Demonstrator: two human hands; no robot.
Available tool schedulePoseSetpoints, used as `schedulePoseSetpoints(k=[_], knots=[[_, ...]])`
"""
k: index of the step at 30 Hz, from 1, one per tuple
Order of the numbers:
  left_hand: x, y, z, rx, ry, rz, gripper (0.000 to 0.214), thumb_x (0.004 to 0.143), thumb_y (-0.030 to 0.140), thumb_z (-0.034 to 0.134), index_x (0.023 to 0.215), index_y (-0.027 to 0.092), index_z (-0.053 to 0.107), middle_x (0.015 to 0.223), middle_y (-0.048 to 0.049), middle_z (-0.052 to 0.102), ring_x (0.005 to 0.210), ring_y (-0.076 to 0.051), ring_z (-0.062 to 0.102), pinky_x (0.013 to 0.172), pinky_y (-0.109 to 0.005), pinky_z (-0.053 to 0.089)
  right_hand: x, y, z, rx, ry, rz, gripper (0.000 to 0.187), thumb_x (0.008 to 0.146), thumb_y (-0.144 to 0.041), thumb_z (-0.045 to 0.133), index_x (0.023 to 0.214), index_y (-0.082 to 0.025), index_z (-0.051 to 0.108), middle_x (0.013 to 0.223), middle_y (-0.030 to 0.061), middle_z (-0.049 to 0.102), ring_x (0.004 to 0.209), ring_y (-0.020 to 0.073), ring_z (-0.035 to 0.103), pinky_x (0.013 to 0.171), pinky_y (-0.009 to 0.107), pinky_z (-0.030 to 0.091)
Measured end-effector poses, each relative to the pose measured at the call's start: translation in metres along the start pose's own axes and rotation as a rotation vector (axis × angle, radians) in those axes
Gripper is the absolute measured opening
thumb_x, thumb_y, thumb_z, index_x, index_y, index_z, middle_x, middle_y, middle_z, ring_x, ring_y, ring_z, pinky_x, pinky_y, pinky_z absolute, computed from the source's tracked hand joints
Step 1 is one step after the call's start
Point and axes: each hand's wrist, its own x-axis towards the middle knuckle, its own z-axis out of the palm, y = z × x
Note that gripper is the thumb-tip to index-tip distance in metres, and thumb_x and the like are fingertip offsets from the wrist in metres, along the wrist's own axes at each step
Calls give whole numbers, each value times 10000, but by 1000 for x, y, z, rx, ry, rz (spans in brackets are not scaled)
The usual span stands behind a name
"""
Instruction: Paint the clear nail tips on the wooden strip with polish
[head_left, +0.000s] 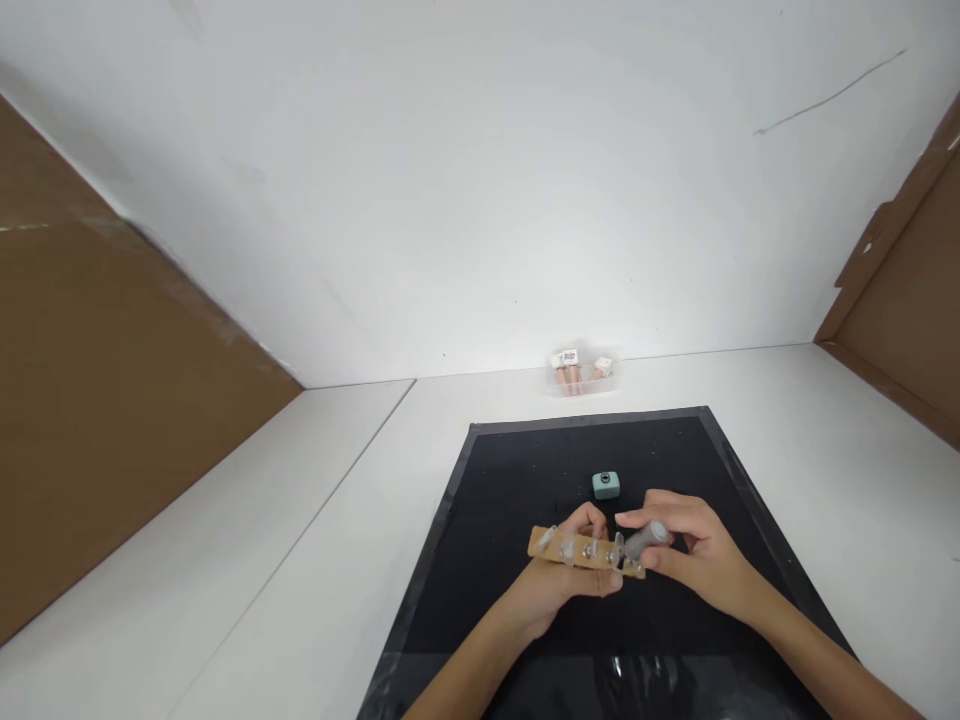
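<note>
My left hand (577, 575) is closed round a narrow tan strip (551, 545), with the thumb along its near edge. Several small clear plastic pieces and shiny metal bits stand in a row on the strip. At the strip's right end, a grey cylinder with a pale round end (646, 540) sits tilted between the thumb and fingers of my right hand (697, 550). Whether the cylinder is attached to the strip I cannot tell. Just beyond both hands lies a small teal block shaped like a camera (606, 487), with a dark round lens on it.
A black mat (517, 480) with taped edges covers part of the white table (315, 560). Against the white wall stands a clear plastic tray (546, 380) holding several wooden-looking sticks with white block heads. Brown cardboard panels (112, 380) rise at left and right.
</note>
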Motion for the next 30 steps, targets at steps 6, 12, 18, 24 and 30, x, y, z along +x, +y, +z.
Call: schedulePoseSetpoints(k=[6, 12, 18, 24, 30], knots=[[0, -1, 0, -11, 1, 10, 504, 447, 234, 835, 643, 188, 373, 602, 79, 450, 561, -59, 402, 487, -173, 320, -1, 0, 0, -56, 135, 106, 377, 822, -498, 539, 975, -215, 737, 559, -28, 386, 499, 112, 376, 443, 228, 317], [0, -2, 0, -2, -17, 4, 489, 461, 228, 829, 663, 186, 386, 624, 65, 492, 579, -64, 420, 503, -179, 326, -1, -1, 2, -22, -3, 26, 398, 811, -515, 546, 944, -198, 747, 536, -30, 391, 474, 103, 374, 430, 225, 301], [1, -3, -1, 4, -10, 14, 479, 476, 212, 821, 651, 186, 375, 616, 74, 461, 580, -61, 398, 503, -176, 318, -1, 0, 1, -105, 123, 131, 401, 830, -505, 520, 958, -197, 742, 545, -22, 404, 492, 116, 377, 441, 235, 330], [1, -2, 0, 15, -13, 5, 488, 454, 231, 832, 657, 182, 392, 629, 63, 479, 594, -67, 412, 522, -182, 323, 0, -1, 2, -39, -18, 29, 436, 827, -534, 506, 932, -186, 746, 513, -38, 376, 461, 97, 348, 413, 216, 284], [0, -4, 0, 15, -29, 18, 483, 466, 240, 828, 655, 189, 386, 613, 74, 453, 584, -69, 400, 524, -186, 319, -1, -1, 2, -132, 99, 149, 423, 839, -512, 500, 955, -182, 738, 541, -23, 401, 485, 111, 373, 435, 231, 322]])
